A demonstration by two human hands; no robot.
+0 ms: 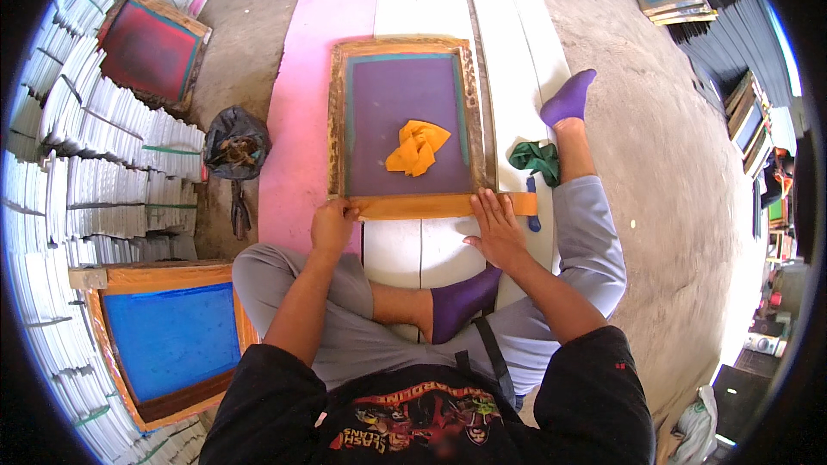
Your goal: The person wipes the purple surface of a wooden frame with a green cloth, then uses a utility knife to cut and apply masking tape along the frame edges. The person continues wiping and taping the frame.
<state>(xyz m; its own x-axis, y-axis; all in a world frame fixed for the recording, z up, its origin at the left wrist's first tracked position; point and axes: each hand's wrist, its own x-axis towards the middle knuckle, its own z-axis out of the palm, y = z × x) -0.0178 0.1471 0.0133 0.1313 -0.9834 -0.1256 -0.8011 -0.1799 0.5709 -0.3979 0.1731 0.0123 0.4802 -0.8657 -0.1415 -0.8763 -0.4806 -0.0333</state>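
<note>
A wooden screen-printing frame (338,120) with purple mesh lies flat in front of me, with a crumpled orange cloth (418,148) on the mesh. Across its near edge runs a strip of brown tape (405,207), whose right end sticks out past the frame's corner. At the tape's left end, my left hand (332,228) has its fingers curled and holds the strip at the frame's corner. My right hand (500,228) lies on the right part of the tape, palm down, its fingers stretched out and the thumb apart.
White and pink boards (297,120) lie under the frame. To the right are a green cloth (534,157) and a slim blue object (533,222). Leftward stand a black plastic bag (237,133), a blue screen frame (172,340), a red screen frame (148,52) and stacks of white sheets (103,185).
</note>
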